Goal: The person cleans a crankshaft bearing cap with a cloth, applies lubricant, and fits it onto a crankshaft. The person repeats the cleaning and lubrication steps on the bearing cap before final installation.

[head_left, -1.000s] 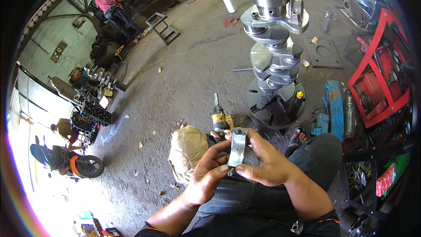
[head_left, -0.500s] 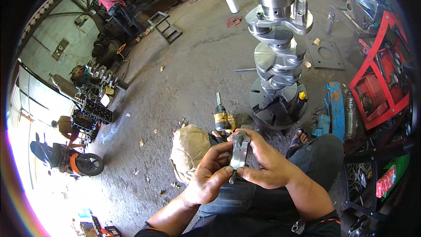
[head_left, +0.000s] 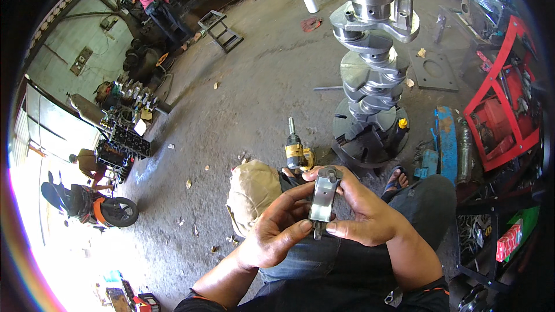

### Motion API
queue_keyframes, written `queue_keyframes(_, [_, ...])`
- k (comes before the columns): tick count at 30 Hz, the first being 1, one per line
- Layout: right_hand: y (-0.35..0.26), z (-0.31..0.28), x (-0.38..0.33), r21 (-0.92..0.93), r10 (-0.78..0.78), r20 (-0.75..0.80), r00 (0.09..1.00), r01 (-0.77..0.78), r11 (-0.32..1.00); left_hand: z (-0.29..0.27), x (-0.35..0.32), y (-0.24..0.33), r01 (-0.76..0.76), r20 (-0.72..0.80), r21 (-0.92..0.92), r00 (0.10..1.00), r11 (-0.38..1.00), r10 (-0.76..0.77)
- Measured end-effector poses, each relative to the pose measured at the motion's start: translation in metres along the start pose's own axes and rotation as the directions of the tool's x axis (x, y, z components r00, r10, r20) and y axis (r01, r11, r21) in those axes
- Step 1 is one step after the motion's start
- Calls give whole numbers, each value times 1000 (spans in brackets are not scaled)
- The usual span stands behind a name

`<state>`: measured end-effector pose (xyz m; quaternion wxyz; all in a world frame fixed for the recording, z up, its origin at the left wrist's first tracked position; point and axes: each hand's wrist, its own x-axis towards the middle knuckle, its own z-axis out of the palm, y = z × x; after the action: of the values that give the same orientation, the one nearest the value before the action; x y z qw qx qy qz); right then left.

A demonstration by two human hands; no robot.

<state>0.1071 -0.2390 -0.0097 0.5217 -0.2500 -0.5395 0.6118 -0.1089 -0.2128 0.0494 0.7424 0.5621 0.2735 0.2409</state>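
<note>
Over my lap, both hands grip a metal connecting rod cap (head_left: 322, 201), with a shiny curved inner face turned up and a bolt at each end. My left hand (head_left: 282, 228) has its fingers along the cap's left side and its thumb near the lower end. On the other side, my right hand (head_left: 364, 211) wraps round the far end, its thumb near the lower bolt. Beyond them a large crankshaft (head_left: 373, 52) stands upright on a round dark base (head_left: 370, 138). A yellow and black cordless impact wrench (head_left: 296, 153) rests on the floor in front of me.
Beside my left leg is a beige cloth (head_left: 252, 193). On the right are a blue metal piece (head_left: 445, 144) and a red tool rack (head_left: 497, 98). A motorcycle (head_left: 95, 205), engine parts (head_left: 124, 138) and a metal stand (head_left: 221, 32) lie left. Two people work farther off.
The cap has tilted in my hands, showing more of its inner face, and has shifted slightly right. Both hands still hold it. The whole view has moved a little.
</note>
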Motion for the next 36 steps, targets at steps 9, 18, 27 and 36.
queue_keyframes(9, [0,-5,2,-440,-223,75,972,233,867,0,-4,-5,42,1,18,999,999,-42])
queue_keyframes(18, [-33,2,-10,-636,176,-136,975,-222,739,-6,-2,-19,2,-5,11,1000,1000,-2])
queue_keyframes(27, [-21,-2,-10,-33,256,-25,966,-257,966,-4,6,-11,34,30,136,999,990,-39])
queue_keyframes(36, [-4,6,-10,335,248,-110,963,-199,921,4,11,-10,35,-28,296,999,955,-27])
